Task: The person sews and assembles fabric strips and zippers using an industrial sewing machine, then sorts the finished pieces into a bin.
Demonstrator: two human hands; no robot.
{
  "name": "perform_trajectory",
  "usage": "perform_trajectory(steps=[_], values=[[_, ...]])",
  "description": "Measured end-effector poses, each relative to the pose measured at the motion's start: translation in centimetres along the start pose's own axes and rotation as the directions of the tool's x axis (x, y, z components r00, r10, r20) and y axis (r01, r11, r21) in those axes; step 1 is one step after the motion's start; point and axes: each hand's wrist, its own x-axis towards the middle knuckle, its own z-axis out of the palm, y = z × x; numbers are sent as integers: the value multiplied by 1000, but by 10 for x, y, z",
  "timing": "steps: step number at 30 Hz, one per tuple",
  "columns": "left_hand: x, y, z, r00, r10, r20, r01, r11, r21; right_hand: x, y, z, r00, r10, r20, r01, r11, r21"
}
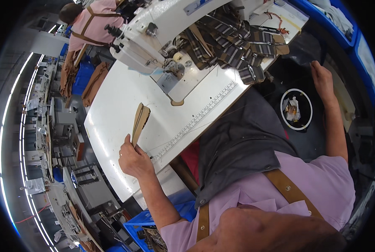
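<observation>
Pinching a tan strip (140,122) at centre left, the left hand (136,160) stood clear of the machine (137,52); any stitching done couldn't be told. Plaid pieces (233,46), heaped upper centre, seemed unfinished. The right hand (323,80)'s grip, upper right, couldn't be judged.

A narrow tan fabric strip (140,122), seemingly folded lengthwise and dark along one edge, slants over the left part of the counter (110,122). The left fingers (127,142) pinch its near end.

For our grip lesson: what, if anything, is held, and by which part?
Left hand: tan fabric strip, by its near end. Right hand: cannot tell.
</observation>
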Motion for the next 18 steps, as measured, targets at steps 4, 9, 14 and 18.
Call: perform_trajectory(steps=[4,9,14,18], values=[[-2,-4,4,993,111,-43,-101,978,183,1,2,2,999,-53,6,53,998,-15],[-16,-6,-3,944,316,100,-322,946,45,4,0,7,994,-87,-68,87,996,-4],[-9,5,-23,891,434,136,-439,898,11,3,9,13,991,-107,-79,104,994,-36],[-11,-7,-28,915,287,284,-255,956,-146,6,11,12,991,-104,-87,98,993,-68]])
